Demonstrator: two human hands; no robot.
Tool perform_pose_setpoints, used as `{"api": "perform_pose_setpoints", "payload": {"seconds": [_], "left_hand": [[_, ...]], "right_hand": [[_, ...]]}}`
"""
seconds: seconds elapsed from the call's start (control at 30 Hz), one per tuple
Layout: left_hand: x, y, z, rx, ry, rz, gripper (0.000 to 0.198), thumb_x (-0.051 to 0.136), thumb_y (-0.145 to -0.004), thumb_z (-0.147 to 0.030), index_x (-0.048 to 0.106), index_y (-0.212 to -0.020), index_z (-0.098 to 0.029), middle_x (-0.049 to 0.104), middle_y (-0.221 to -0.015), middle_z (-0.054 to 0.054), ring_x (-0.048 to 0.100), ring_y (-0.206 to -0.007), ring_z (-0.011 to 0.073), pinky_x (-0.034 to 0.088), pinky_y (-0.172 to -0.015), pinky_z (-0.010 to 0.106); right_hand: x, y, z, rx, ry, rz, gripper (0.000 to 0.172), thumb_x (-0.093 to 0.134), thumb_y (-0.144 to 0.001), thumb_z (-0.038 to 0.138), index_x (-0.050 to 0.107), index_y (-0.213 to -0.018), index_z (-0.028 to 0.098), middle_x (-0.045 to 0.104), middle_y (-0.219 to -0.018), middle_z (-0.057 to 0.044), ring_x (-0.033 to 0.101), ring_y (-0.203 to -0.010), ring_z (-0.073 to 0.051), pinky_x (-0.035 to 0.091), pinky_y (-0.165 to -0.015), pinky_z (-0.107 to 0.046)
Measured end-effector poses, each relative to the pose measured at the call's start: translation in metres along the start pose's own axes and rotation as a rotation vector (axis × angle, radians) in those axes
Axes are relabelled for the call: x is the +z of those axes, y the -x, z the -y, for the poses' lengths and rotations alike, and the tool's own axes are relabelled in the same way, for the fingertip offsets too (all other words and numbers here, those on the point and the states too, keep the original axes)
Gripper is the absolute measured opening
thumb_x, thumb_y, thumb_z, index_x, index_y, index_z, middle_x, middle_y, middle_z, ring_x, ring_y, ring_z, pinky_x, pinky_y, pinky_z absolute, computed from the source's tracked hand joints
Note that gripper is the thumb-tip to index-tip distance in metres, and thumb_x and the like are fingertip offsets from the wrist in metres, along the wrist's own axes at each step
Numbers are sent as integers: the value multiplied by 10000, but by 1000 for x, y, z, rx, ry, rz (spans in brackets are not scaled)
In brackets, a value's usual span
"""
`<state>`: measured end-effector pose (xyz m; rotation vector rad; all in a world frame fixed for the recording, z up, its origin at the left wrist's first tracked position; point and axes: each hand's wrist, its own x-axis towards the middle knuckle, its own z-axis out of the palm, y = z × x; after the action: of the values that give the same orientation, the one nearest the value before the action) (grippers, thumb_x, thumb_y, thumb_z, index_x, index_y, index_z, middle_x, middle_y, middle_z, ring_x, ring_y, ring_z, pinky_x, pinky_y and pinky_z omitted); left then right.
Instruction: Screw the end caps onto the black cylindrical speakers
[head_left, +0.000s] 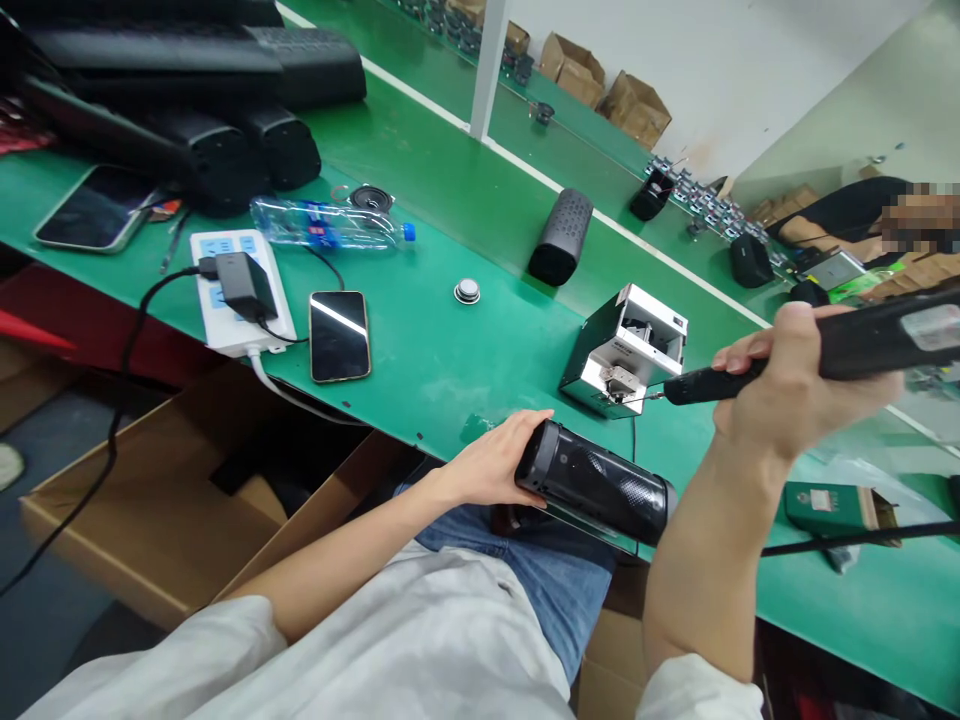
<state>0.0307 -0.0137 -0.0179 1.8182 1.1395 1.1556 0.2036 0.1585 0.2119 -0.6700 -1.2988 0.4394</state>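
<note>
My left hand [504, 462] is wrapped round one end of a glossy black cylindrical speaker [600, 478], which lies at the table's front edge above my lap. Held up on the right is a black electric screwdriver [862, 345], gripped in my right hand [784, 385]. Its bit reaches the front of a small silver and black screw feeder [628, 350] on the green table. Whether a screw sits on the bit is too small to tell.
A black speaker shell [562, 237], a small round driver [466, 291], a phone [340, 337], a power strip [241, 290] and a plastic bottle [334, 224] are on the table. A green box [832, 507] lies at right. Another person [847, 220] sits across the table.
</note>
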Motion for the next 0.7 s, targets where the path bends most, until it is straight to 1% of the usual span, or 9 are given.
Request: {"api": "perform_pose_setpoints", "payload": {"seconds": [0.13,0.23,0.3,0.4,0.57,0.7], "left_hand": [[-1,-1,-1,4,-14,8,1391,1123,-739,-468,244,-1803,-301,518,-1713,239,559,-1610,483,523,-1320,679],[-2,-1,-3,-7,-10,4,1386,1122,-741,-448,248,-1806,-303,519,-1714,237,563,-1606,484,523,-1320,677],[-2,0,-3,-12,-9,1,1389,1125,-738,-446,252,-1810,-307,519,-1717,233,558,-1613,485,516,-1329,674],[-2,0,-3,-8,-14,1,1416,1138,-724,-443,245,-1815,-315,519,-1722,225,560,-1614,478,524,-1329,658],[-3,0,-4,-16,-18,10,1426,1143,-721,-452,238,-1815,-319,514,-1725,224,562,-1611,479,519,-1334,662],[-3,-1,-4,-20,-20,10,1419,1146,-717,-435,242,-1804,-310,516,-1714,228,567,-1602,479,525,-1326,668]], "right_hand": [[-5,-4,5,-125,-83,-75,139,766,-778,313,636,-779,261,486,-512,114,439,-368,-118,397,-339,-258],[-2,-5,5,-179,-105,-57,154,767,-787,321,627,-789,257,491,-534,115,455,-377,-113,393,-341,-253],[2,-4,3,-159,-70,-20,134,751,-805,304,628,-793,253,506,-540,104,482,-384,-126,413,-348,-268],[4,-5,-1,-140,-30,-32,140,745,-819,292,612,-795,256,518,-544,98,499,-386,-134,413,-353,-279],[1,-11,-6,-90,-29,-72,195,751,-786,322,561,-791,279,496,-536,115,460,-371,-131,392,-337,-282],[1,-10,-4,-39,-36,-56,180,750,-771,332,577,-794,287,477,-501,107,439,-358,-159,377,-327,-312]]}}
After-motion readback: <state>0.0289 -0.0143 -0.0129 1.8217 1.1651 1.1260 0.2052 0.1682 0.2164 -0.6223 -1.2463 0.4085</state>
